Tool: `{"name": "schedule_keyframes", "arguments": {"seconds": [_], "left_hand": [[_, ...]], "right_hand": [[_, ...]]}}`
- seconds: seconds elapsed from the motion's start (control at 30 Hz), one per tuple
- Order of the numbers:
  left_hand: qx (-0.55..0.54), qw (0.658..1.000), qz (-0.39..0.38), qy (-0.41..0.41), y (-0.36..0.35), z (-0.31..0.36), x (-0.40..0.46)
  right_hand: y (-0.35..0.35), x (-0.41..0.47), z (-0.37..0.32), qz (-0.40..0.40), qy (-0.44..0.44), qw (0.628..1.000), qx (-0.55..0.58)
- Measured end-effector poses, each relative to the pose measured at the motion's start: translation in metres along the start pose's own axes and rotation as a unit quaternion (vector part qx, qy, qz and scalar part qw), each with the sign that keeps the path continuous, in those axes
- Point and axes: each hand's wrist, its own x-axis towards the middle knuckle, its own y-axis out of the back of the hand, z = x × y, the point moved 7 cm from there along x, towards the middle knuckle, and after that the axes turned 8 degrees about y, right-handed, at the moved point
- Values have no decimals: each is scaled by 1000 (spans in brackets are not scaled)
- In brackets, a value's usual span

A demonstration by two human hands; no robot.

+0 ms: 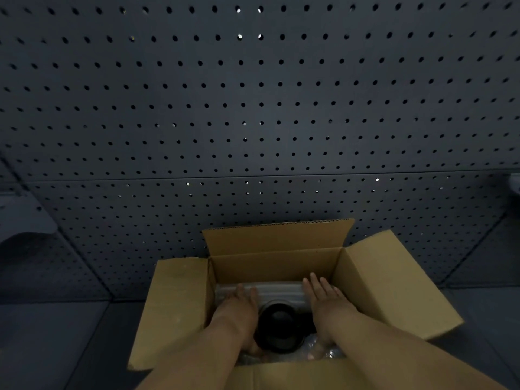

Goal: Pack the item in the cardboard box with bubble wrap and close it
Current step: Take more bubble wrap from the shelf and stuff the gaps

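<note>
Both hands (239, 308) (326, 302) flat inside open cardboard box (180, 311), flanking black item (278, 327) (bubble wrap (278, 291) beneath)

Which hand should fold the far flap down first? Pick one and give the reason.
Probably the right hand: its straight fingers reach further into the box, ending nearer the upright far flap. The left hand lies lower, flat on the bubble wrap beside the black item.

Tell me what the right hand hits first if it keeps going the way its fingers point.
Probably the box's far wall: the right hand points forward and slightly left, above the bubble wrap. Depth is unclear.
</note>
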Motion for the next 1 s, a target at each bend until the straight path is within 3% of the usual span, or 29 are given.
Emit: {"name": "schedule_keyframes", "arguments": {"seconds": [0.27,0.43,0.6,0.77,0.9,1.0], "left_hand": [[0,1000,13,15,8,-7,-6],[20,996,76,31,24,-15,-27],[37,982,186,27,68,-19,-61],[52,951,304,21,130,-10,-107],[49,904,425,23,188,18,-142],[32,868,496,16,229,50,-169]], "right_hand": [[6,-4,1,7,7,1000,-14],[19,-22,-1,11,17,1000,-10],[58,-51,-2,61,22,998,26],[112,-109,11,226,1,974,27],[151,-181,39,385,-37,921,38],[162,-229,76,455,-77,887,26]]}}
